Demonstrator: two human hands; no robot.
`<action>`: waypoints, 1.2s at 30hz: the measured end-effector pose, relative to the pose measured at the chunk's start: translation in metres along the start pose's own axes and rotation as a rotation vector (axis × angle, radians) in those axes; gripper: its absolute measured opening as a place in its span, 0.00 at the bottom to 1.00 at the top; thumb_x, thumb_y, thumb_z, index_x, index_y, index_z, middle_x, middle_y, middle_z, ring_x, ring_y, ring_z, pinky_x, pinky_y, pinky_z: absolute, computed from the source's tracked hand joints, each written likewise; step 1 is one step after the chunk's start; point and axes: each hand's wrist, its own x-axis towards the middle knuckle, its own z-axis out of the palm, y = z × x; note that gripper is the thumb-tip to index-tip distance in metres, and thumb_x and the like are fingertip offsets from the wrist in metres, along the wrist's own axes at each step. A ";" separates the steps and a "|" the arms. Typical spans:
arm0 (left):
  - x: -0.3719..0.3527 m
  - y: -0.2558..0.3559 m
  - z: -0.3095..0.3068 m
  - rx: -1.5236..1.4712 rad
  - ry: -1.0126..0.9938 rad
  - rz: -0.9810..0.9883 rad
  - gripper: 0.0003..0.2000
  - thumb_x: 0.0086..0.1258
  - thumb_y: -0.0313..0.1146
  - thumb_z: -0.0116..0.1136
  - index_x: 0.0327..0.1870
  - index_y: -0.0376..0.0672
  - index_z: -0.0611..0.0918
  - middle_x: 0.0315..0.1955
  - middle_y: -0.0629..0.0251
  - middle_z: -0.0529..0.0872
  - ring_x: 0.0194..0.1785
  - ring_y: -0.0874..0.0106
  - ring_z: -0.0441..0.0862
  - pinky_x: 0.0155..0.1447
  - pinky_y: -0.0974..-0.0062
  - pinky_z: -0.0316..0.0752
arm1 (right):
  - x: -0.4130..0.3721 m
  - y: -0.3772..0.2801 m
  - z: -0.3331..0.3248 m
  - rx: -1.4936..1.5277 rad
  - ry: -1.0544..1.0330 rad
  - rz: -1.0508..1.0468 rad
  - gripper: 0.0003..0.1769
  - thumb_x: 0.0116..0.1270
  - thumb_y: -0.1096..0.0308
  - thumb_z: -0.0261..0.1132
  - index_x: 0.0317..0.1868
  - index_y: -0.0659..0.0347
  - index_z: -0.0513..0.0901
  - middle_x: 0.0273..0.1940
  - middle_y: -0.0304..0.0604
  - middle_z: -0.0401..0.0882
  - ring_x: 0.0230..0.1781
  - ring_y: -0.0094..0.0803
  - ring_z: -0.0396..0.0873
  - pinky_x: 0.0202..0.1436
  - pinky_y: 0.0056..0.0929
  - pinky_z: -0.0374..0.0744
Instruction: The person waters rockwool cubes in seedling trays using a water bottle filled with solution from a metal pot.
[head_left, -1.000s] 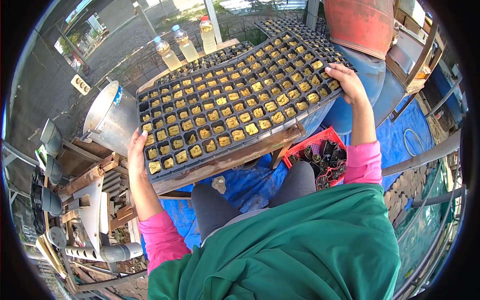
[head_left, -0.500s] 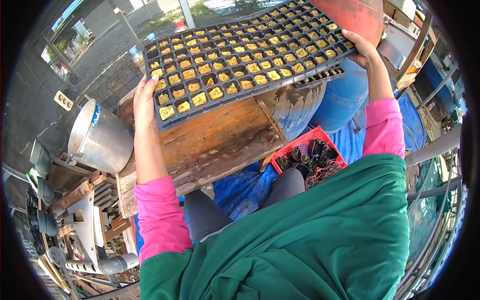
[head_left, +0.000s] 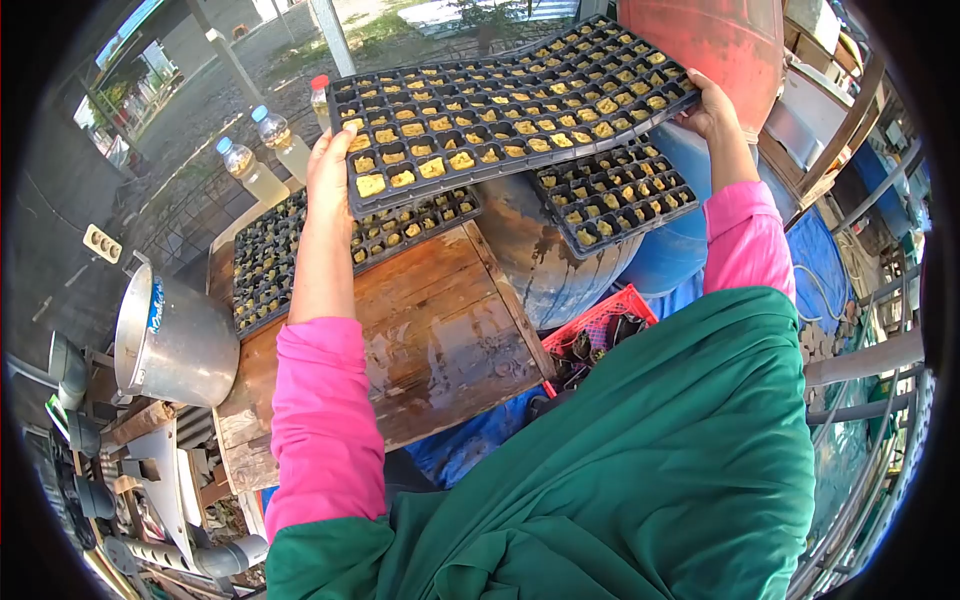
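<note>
A black seedling tray (head_left: 470, 135) filled with yellowish plugs is held up in the air between my two hands. My left hand (head_left: 330, 165) grips its left end, thumb on the rim. My right hand (head_left: 712, 108) is closed on the right end. The tray sags in the middle and tilts slightly. Below it, partly hidden, a second seedling tray (head_left: 265, 265) with plugs lies on the wooden table (head_left: 440, 330). Another seedling tray (head_left: 615, 195) rests on top of the blue barrels (head_left: 575, 270), under the right part of the held one.
A large metal pot (head_left: 190, 335) stands at the table's left. Bottles with blue caps (head_left: 250, 175) and a red-capped bottle (head_left: 320, 100) stand behind. A red barrel (head_left: 715, 60) is at the back right. A red crate (head_left: 600, 325) sits on the floor beside the table.
The held tray has shifted a little right and forward, and its middle now sags. More of the trays beneath it, the tabletop and the bottles has come into view.
</note>
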 end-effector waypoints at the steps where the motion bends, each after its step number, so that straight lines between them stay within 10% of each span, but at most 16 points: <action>1: 0.003 -0.003 0.009 0.000 0.034 -0.008 0.13 0.73 0.30 0.59 0.55 0.39 0.78 0.42 0.62 0.86 0.41 0.71 0.87 0.43 0.72 0.85 | 0.013 0.002 0.001 0.079 -0.001 0.015 0.08 0.72 0.62 0.64 0.47 0.54 0.79 0.41 0.39 0.83 0.44 0.37 0.81 0.55 0.49 0.77; 28: 0.073 -0.106 0.021 -0.068 0.040 -0.153 0.19 0.75 0.35 0.58 0.62 0.38 0.73 0.46 0.59 0.85 0.42 0.69 0.88 0.41 0.67 0.87 | 0.130 0.065 -0.032 0.099 0.217 0.236 0.18 0.79 0.53 0.54 0.55 0.60 0.75 0.47 0.49 0.84 0.48 0.47 0.83 0.63 0.62 0.73; 36: 0.084 -0.114 0.005 -0.093 -0.027 -0.267 0.18 0.78 0.39 0.54 0.60 0.37 0.75 0.47 0.57 0.85 0.44 0.66 0.88 0.42 0.65 0.87 | 0.119 0.062 -0.050 -0.156 0.262 0.186 0.33 0.73 0.51 0.63 0.72 0.55 0.66 0.71 0.60 0.57 0.68 0.63 0.64 0.62 0.67 0.72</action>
